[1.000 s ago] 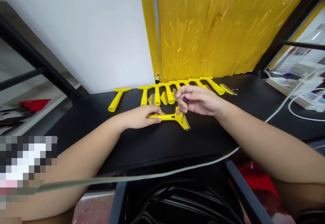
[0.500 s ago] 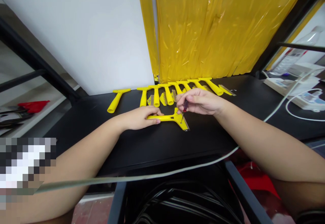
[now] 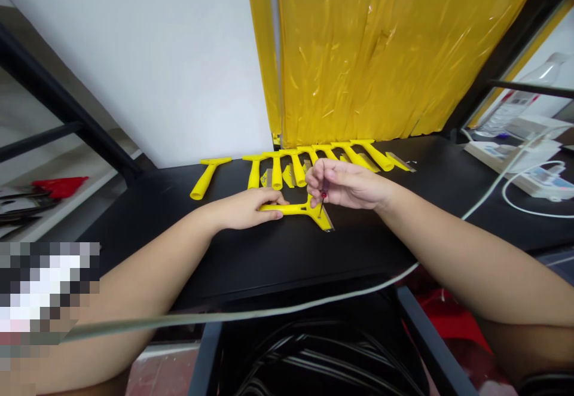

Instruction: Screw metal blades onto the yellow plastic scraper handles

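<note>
Currently, the yellow scraper (image 3: 296, 209) is laid flat on the black table (image 3: 269, 264), with its handle end directed to the left and its head to the right. The handle end is clamped between the thumb and fingers of the left hand (image 3: 253, 207), presumably so that rotation is resisted at the head. A screwdriver (image 3: 323, 195) is gripped in the curled fingers of the right hand (image 3: 343, 183); its shaft is held steeply, slightly tilted, with the tip brought onto the head, apparently so that force is directed downward. The point of engagement is too small to be distinguished. The metal blade (image 3: 330, 227) is faced away from the left hand, by which contact with the edge is probably avoided. Yellow handles (image 3: 277, 171) are arranged in a row along the rear, likely so that the hands are not obstructed, and a single handle (image 3: 204, 182) is set apart to the left of them
</note>
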The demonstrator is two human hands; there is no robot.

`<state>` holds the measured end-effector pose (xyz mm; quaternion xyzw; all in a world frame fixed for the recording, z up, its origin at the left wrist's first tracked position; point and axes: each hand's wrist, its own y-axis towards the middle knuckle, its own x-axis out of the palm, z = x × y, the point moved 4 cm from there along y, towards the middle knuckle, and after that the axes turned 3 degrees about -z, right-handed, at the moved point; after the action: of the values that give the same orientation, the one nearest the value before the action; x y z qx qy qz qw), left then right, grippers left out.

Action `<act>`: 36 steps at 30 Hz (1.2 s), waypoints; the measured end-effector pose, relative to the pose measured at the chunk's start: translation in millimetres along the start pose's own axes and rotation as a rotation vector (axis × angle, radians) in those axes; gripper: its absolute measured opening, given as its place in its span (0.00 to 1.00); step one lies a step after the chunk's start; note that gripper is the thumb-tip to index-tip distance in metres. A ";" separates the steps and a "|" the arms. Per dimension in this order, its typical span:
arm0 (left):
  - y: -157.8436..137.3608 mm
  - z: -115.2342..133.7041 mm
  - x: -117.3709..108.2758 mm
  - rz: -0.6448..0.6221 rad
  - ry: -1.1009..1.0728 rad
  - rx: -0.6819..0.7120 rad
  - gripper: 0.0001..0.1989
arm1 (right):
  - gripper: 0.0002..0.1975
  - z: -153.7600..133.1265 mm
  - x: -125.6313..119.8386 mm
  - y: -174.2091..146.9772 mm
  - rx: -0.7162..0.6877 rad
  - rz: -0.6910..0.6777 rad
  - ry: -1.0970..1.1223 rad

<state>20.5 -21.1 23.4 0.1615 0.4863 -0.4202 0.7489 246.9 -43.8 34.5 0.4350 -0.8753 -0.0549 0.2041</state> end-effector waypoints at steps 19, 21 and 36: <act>-1.7 -1.9 -1.9 -0.018 0.006 0.001 0.19 | 0.19 3.9 0.5 2.9 0.013 -0.051 -0.028; -1.6 -2.4 -1.8 -0.019 0.002 0.006 0.20 | 0.18 5.4 2.2 3.0 0.031 -0.071 0.014; -0.6 -2.7 -1.4 -0.024 -0.004 0.003 0.18 | 0.16 7.2 3.8 3.1 0.037 -0.050 0.051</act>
<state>18.2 -19.0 23.4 0.1560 0.4861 -0.4303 0.7444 239.7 -45.5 29.9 0.4618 -0.8595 -0.0326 0.2169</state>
